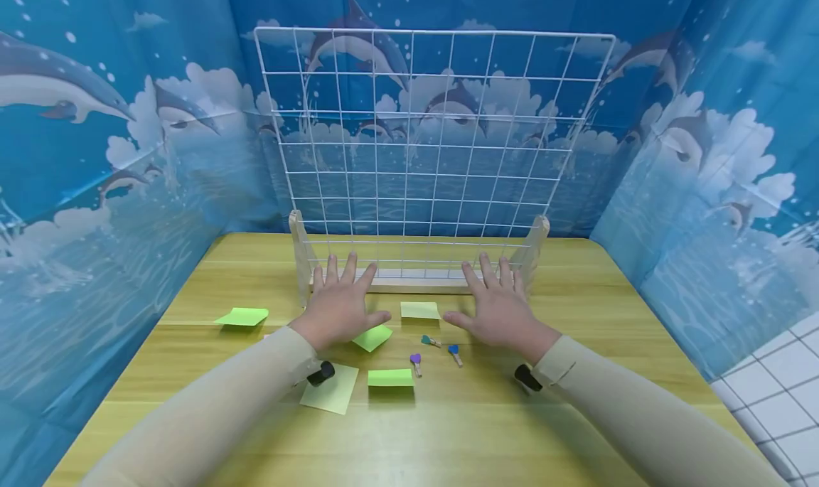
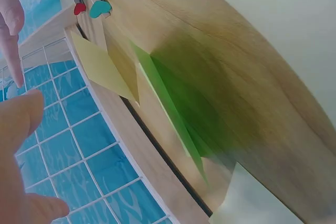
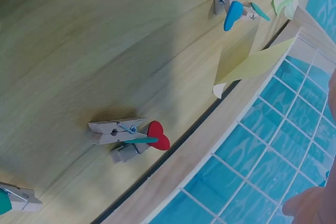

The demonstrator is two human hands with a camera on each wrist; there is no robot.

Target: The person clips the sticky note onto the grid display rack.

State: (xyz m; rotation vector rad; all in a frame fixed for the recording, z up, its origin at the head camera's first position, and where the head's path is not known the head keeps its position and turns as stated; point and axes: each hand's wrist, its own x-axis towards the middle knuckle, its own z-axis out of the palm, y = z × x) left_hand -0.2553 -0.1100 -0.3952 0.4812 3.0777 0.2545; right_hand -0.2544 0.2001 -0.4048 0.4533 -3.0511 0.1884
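Observation:
My left hand (image 1: 335, 309) is held over the table with its fingers spread, nearest a green sticky note (image 1: 373, 340) and holding nothing. To the right, my right hand (image 1: 498, 311) has the same spread fingers, its thumb pointing toward a pale yellow sticky note (image 1: 419, 310). Between the hands and nearer me lie small wooden clothespins with teal (image 1: 427, 340), blue (image 1: 454, 350) and purple (image 1: 416, 359) hearts. In the right wrist view, a red-heart clothespin (image 3: 158, 136) lies against another one. Beyond the fingertips stands a white wire grid (image 1: 439, 146) on a wooden base (image 1: 416, 286).
Another green note (image 1: 243, 317) lies at the left, and one (image 1: 390, 378) sits near the front with a lifted edge. A larger pale sheet (image 1: 334, 391) lies under the left wrist. Blue dolphin curtains surround the wooden table (image 1: 448, 437); white tiles (image 1: 780, 394) show at right.

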